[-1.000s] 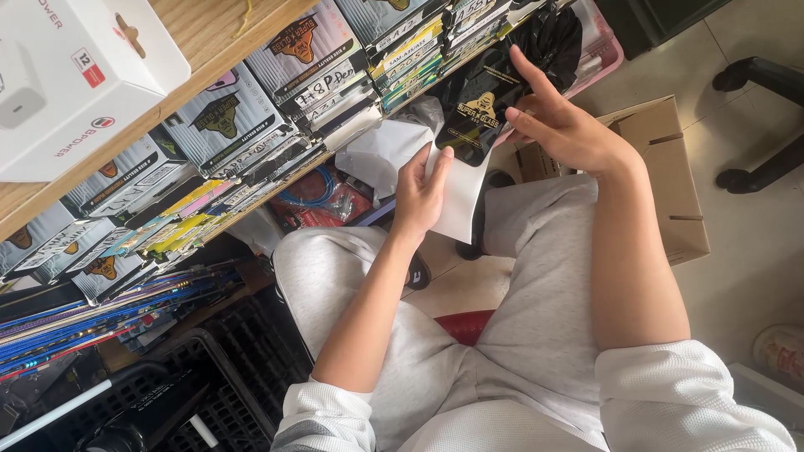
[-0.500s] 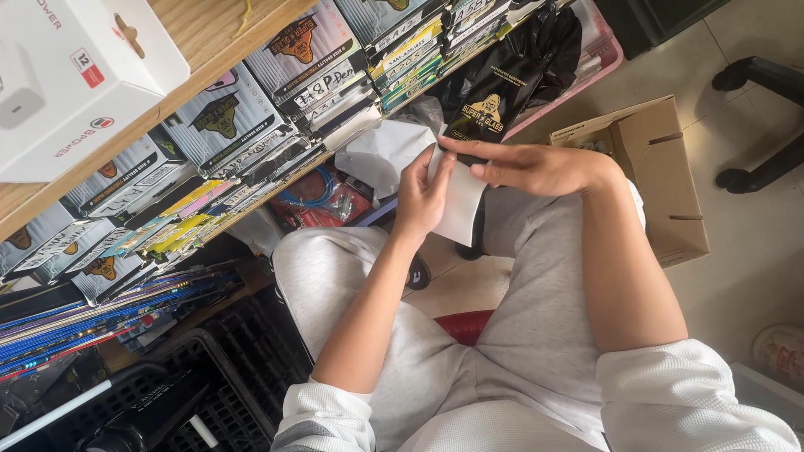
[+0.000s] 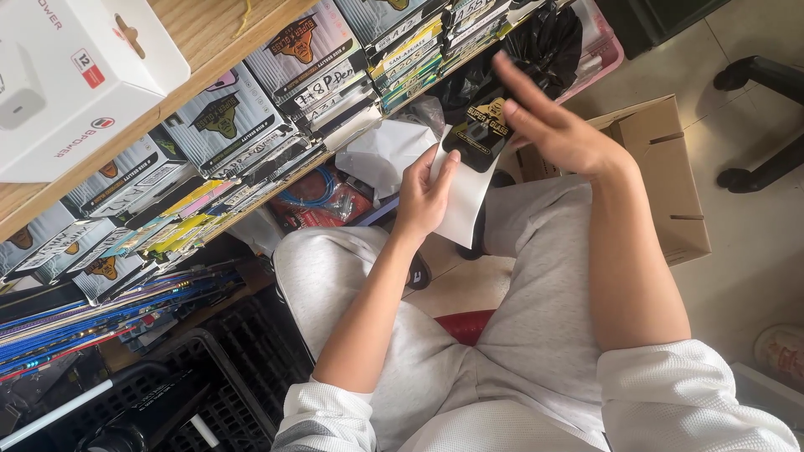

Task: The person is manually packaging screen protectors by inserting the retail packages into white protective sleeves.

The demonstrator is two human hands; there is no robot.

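Note:
My left hand (image 3: 425, 194) grips a white paper sleeve (image 3: 466, 201) by its left edge, holding it over my lap. A black packet with a gold emblem (image 3: 479, 136) sticks out of the sleeve's top. My right hand (image 3: 557, 125) hovers just right of the packet with flat, spread fingers and holds nothing; I cannot tell whether it touches the packet. Both arms wear white sleeves, and my legs are in grey trousers.
Several flat packaged items stand in rows on a wooden shelf (image 3: 209, 25), with a white box (image 3: 75, 75) on top. An open cardboard box (image 3: 670, 184) sits on the floor at right. A black bag (image 3: 548, 42) lies in a pink basket, and a black crate (image 3: 209, 393) is at lower left.
My right hand has lifted off the sleeve and opened, with fingers spread up and to the right. The black packet now shows above the sleeve's top. My left hand keeps its grip.

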